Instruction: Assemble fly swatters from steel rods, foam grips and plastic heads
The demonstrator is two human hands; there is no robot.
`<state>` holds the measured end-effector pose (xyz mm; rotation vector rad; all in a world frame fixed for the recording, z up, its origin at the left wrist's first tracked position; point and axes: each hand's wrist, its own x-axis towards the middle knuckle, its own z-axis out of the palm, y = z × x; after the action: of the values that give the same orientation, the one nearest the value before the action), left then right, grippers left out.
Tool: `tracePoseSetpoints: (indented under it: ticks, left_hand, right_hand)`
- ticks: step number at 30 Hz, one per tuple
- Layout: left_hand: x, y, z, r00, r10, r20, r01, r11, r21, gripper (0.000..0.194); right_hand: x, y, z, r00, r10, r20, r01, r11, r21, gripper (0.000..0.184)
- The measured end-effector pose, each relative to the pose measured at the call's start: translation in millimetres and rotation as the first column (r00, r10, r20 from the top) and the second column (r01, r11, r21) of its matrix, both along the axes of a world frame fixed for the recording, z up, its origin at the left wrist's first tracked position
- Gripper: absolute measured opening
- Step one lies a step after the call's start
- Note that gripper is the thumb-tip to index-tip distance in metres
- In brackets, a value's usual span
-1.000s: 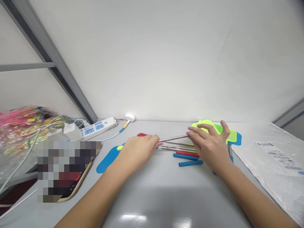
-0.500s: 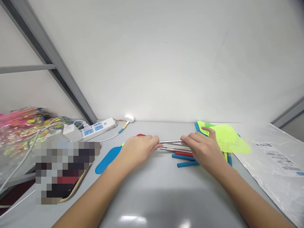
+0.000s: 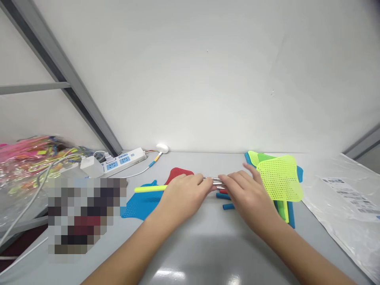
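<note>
My left hand (image 3: 187,194) is closed around a telescopic fly swatter, whose yellow-green handle (image 3: 150,189) sticks out to the left of the fist. My right hand (image 3: 245,194) grips the far part of the metal rod (image 3: 212,179), its index finger raised. The yellow-green perforated swatter head (image 3: 279,180) rises just beyond my right hand. Under and behind the hands lie more metal rods, with blue handle ends (image 3: 228,206) and a bit of red showing. A blue swatter head (image 3: 139,206) and a red swatter head (image 3: 179,173) lie by my left hand, partly covered.
Other blue and green swatters (image 3: 289,209) are piled at the right, beside a clear plastic bag (image 3: 335,170) with a label. At the left are a white power strip (image 3: 130,157), cables, a blurred-out object (image 3: 86,213) and bags of colourful items (image 3: 32,162). A wall stands behind.
My hands have come closer together, and less metal rod shows between them. The yellow-green handle now shows left of my left hand. The yellow-green head has turned, and more of the red head is visible.
</note>
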<state>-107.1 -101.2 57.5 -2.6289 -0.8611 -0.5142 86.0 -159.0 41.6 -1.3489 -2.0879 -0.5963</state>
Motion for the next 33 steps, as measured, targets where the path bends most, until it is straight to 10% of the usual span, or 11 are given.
tracePoseSetpoints:
  ticks: [33]
  left_hand:
    - [-23,26,5.7,0.998,0.053,0.028,-0.049,0.991,-0.121,0.040]
  right_hand:
    - [23,5,6.0,0.991,-0.128,0.024,0.123,0.980,0.157,0.010]
